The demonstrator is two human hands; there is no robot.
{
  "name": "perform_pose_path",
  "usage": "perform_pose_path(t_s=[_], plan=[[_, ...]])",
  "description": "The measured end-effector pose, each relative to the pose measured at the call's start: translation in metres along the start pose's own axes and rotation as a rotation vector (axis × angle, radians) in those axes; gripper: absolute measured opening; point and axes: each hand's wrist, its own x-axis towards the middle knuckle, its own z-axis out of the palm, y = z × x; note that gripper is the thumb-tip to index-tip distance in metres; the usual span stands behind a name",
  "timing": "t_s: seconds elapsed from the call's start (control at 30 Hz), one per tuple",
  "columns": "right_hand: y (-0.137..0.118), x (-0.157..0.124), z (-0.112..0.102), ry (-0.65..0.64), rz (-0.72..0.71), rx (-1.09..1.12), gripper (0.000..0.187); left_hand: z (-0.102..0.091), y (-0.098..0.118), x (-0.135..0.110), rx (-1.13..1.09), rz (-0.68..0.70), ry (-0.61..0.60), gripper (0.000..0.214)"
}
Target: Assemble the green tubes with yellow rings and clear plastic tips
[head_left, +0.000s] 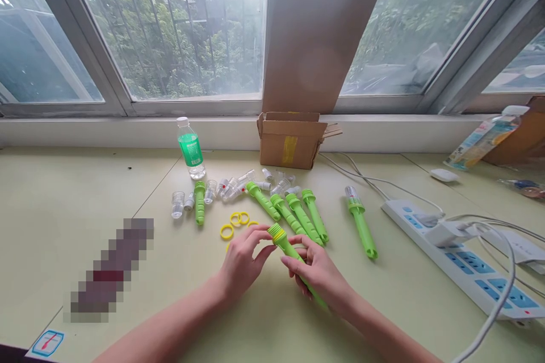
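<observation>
My right hand (321,269) is wrapped round the body of a green flashlight handle (293,252), held at a tilt with its threaded end up and to the left. Around that threaded end sits a yellow ring (278,236). My left hand (244,258) has its fingers closed at the ring, the index finger and thumb on either side. Close behind my left hand lie several loose yellow rings (227,232), partly hidden by it. Several more green flashlight handles (315,215) lie beyond my hands, with clear plastic caps (177,205) and small white-and-clear pieces (267,174) around them.
Right of my hands lies a green flashlight with a clear head (361,224). Farther right are a white power strip (464,261) and cables. At the back stand a water bottle (190,150) and a cardboard box (292,144). A pixelated object (113,272) lies at left.
</observation>
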Motion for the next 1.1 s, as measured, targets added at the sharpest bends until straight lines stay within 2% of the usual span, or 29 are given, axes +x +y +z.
perform_pose_path(t_s=[0.2, 0.37, 0.57, 0.8, 1.0, 1.1], plan=[[-0.0043, -0.0001, -0.0018, -0.070, -0.034, 0.010, 0.035, 0.0004, -0.0016, -0.0011, 0.009, -0.016, -0.001, 0.011], [-0.0059, -0.0001, -0.0037, -0.140, -0.034, 0.062, 0.043, -0.0007, -0.0008, -0.0013, -0.010, -0.012, -0.007, 0.013], [-0.0040, 0.0004, -0.0055, -0.150, -0.007, 0.038, 0.046, -0.0016, 0.0005, -0.0007, -0.023, 0.009, -0.005, 0.009], [-0.0026, -0.0016, -0.0035, -0.131, -0.012, -0.012, 0.038, -0.0032, 0.0023, 0.0003, -0.016, 0.040, 0.003, 0.006], [-0.0029, -0.0007, -0.0028, -0.115, -0.065, 0.020, 0.034, -0.0028, 0.0020, 0.0010, -0.027, 0.024, -0.034, 0.010], [-0.0057, -0.0003, -0.0045, -0.150, -0.099, 0.027, 0.034, -0.0026, 0.0017, 0.0009, -0.036, 0.028, -0.042, 0.009]])
